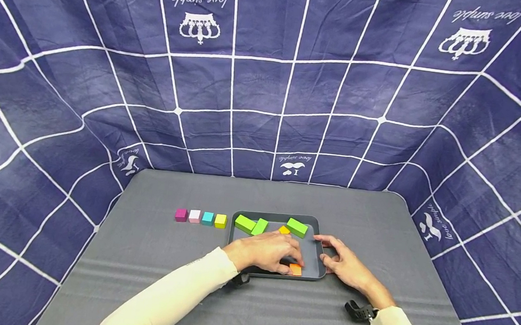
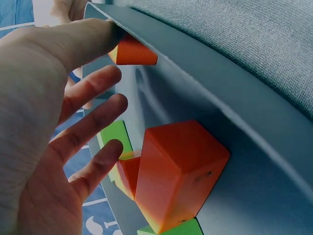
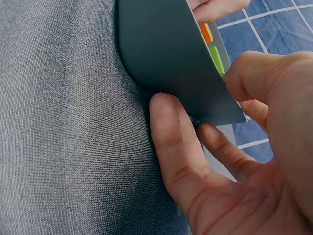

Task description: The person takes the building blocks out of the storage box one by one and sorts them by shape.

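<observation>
My left hand (image 1: 272,250) reaches into a dark grey tray (image 1: 276,276) and pinches a small orange block (image 1: 295,269) near its front wall. In the left wrist view, the thumb lies against that block (image 2: 137,53), with the other fingers spread beside it; one contact side is hidden. A large red-orange block (image 2: 181,171) stands in the tray below this hand. My right hand (image 1: 345,266) holds the tray's right side. In the right wrist view, its fingers (image 3: 173,132) lie along the outside of the wall and another digit reaches the rim.
Green blocks (image 1: 245,224) lie along the tray's back, with a yellow-orange block (image 1: 284,230) partly hidden by my left hand. Left of the tray stands a row of small cubes: magenta (image 1: 180,215), pale pink (image 1: 194,216), turquoise (image 1: 207,218) and yellow (image 1: 220,221). Blue cloth walls surround the grey table.
</observation>
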The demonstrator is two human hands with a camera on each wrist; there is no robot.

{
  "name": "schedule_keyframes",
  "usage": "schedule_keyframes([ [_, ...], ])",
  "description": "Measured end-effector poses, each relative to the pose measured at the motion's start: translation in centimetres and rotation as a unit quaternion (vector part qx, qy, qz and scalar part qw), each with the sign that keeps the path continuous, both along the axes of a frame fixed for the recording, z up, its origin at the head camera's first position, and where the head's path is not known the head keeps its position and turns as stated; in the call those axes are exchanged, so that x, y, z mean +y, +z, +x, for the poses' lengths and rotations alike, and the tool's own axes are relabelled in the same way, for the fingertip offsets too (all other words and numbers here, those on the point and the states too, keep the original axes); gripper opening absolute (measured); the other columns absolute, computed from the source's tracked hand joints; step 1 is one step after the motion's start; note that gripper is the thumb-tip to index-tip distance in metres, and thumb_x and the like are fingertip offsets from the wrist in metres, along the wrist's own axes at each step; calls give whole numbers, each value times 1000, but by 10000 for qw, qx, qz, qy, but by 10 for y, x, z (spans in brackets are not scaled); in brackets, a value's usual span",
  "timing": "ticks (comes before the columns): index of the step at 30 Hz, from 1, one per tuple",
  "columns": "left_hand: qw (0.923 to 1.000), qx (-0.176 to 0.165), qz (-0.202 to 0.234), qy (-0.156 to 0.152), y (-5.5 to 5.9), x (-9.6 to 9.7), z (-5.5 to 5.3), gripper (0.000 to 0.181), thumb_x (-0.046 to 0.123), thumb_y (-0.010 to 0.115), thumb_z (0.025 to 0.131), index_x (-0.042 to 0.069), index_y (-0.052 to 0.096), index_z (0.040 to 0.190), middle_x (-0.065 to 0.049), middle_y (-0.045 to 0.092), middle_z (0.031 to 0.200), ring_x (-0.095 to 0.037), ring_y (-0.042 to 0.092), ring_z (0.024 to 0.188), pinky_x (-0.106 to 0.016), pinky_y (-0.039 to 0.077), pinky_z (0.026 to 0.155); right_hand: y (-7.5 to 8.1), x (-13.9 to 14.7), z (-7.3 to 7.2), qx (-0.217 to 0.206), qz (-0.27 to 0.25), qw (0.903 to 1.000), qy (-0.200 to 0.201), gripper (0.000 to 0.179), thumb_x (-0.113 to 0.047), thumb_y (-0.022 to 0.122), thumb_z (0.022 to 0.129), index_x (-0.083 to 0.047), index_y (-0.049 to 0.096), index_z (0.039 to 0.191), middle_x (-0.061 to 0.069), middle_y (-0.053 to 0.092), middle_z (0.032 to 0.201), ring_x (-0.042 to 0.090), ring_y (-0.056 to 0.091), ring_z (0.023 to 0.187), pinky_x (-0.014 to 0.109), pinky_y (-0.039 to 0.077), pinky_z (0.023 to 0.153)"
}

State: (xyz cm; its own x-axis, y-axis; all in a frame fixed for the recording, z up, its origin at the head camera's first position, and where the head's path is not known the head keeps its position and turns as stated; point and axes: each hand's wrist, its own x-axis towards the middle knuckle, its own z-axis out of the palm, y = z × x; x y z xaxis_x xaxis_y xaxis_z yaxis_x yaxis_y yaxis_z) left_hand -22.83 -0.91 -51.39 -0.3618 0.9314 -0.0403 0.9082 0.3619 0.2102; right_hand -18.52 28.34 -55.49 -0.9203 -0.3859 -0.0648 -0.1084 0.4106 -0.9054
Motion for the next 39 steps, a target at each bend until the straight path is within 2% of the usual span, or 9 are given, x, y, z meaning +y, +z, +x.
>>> schedule_keyframes([
  [5, 10000, -5, -41, -56, 1, 1, -2, 36, 36, 88, 107, 32, 84, 142, 17, 81, 138, -2, 72, 132, -27, 58, 116, 1, 0, 0, 11, 21, 10000, -1, 58, 2, 69, 111, 0, 55, 167, 38, 55, 158, 14, 73, 79, 28, 67, 74],
  [11, 10000, -30, -71, -40, 4, 3, -1, 35, 35, 92, 104, 30, 85, 137, 17, 82, 133, -4, 72, 127, -23, 58, 110, 3, -1, 1, 77, 129, 9999, -31, 58, 1, 70, 111, -2, 56, 166, 37, 56, 158, 12, 71, 77, 27, 66, 73],
  [25, 9993, 303, 99, 199, 1, 2, 1, 26, 47, 88, 105, 29, 82, 122, 16, 75, 116, 3, 66, 103, -19, 57, 96, 2, -2, 2, 146, -3, 9999, -27, 57, 3, 69, 110, 0, 56, 165, 38, 56, 153, 9, 69, 72, 28, 66, 71],
  [33, 9981, 439, 362, 226, 2, -3, 1, 27, 49, 86, 106, 28, 80, 122, 15, 76, 116, 2, 67, 103, -23, 58, 97, 1, -2, 3, 126, -35, 9999, -5, 58, 4, 69, 110, 2, 54, 166, 40, 55, 153, 9, 71, 74, 29, 68, 71],
  [39, 9955, 549, 643, 420, 4, -14, 4, 21, 44, 86, 108, 29, 81, 121, 15, 78, 117, 0, 70, 107, -27, 58, 101, 1, -2, 3, 113, -36, 9999, -1, 58, 3, 69, 110, 1, 55, 166, 40, 55, 155, 10, 71, 75, 29, 68, 72],
])
